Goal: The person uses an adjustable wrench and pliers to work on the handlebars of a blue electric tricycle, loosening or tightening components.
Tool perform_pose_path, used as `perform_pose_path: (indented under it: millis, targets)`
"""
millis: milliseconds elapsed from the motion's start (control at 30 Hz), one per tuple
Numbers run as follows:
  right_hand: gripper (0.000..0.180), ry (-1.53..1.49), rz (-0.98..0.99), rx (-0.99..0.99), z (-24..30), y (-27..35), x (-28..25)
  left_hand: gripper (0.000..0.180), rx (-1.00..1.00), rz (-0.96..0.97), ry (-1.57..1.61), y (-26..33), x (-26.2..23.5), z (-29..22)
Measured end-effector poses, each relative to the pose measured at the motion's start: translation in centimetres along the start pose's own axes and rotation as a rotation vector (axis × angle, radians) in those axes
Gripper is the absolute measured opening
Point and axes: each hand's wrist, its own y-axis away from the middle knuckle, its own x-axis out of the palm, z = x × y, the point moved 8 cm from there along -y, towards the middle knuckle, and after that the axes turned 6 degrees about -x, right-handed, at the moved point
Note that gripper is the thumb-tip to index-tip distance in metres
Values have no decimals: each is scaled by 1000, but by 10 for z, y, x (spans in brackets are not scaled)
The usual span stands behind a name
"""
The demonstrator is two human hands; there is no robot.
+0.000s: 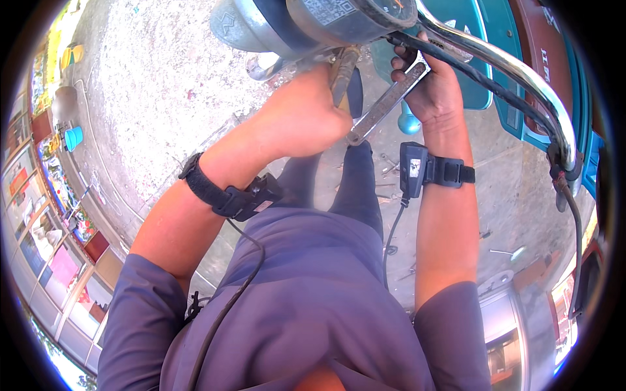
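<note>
Two hands: both raised to the front of a motorbike, at 12 o'clock in the view, forearms coming up from the lower edge.
Left hand: closed in a fist around a brownish tool handle; fingers curled tight on it, knuckles toward the camera.
Tool handle: stands nearly upright, its top end running up under the round gauge; the working end is hidden.
Right hand: fingers wrapped around the upper end of a flat steel spanner, just under the handlebar.
Spanner: slants from 1 o'clock down toward the centre; its lower ring end lies just beside the left fist, and I cannot tell whether they touch.
Handlebar: chrome tube curving from 12 o'clock round to 3 o'clock, a black cable running beside it.
Wrists: each carries a black strap with a small black box, left and right, a thin lead hanging from each.
Clothing: grey-blue short-sleeved shirt, dark trousers below the hands.
Ground: pale rough concrete; a few small metal bits lie scattered at 3 o'clock.
Bodywork: teal panels at 1 o'clock behind the handlebar.
</note>
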Motion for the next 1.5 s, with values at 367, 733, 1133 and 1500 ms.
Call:
perform_pose_path:
  millis: [367, 733, 1133, 1500]
  targets:
    - [23, 179, 29, -45, 0, -3, 2, 62, -29, 4, 4, 0, 3, 3]
    - [25, 208, 62, 33, -6, -3, -4, 59, -48, 7, -19, 1, 2, 2]
    - [20, 151, 45, 89, -8, -3, -6, 56, -15, -21, -26, 2, 1, 0]
    - [19, -25, 81, -50, 4, -2, -5, 62, 68, -78, 85, 1, 10, 3]
